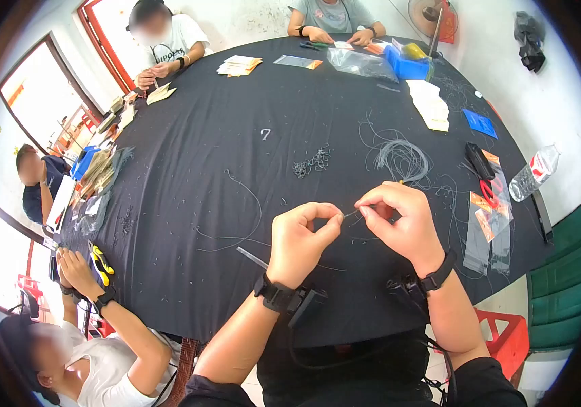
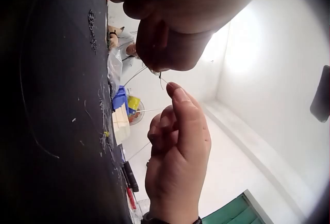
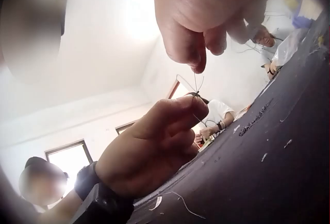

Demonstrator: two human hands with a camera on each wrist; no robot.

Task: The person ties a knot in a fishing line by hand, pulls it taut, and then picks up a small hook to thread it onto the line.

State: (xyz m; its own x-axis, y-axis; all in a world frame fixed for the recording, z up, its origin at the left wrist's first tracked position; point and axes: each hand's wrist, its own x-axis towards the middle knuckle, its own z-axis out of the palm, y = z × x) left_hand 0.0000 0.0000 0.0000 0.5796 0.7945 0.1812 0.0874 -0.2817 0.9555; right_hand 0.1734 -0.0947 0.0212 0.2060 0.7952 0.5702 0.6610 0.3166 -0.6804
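Both hands are raised close together over the near side of the dark table. My left hand pinches a thin line between thumb and forefinger, right at a small dark knot-like piece with short ends sticking out. Just to the right, my right hand pinches the same line with thumb and fingertip, leaving a short stretch between the hands. The dark piece is too small to make out its kind. Beyond the hands lie a coil of grey line and a small heap of dark twisted pieces.
A loose strand curls across the black tablecloth on the left. To the right are red-handled scissors, plastic packets and a water bottle. Other people sit around the table; yellow-handled pliers lie near one.
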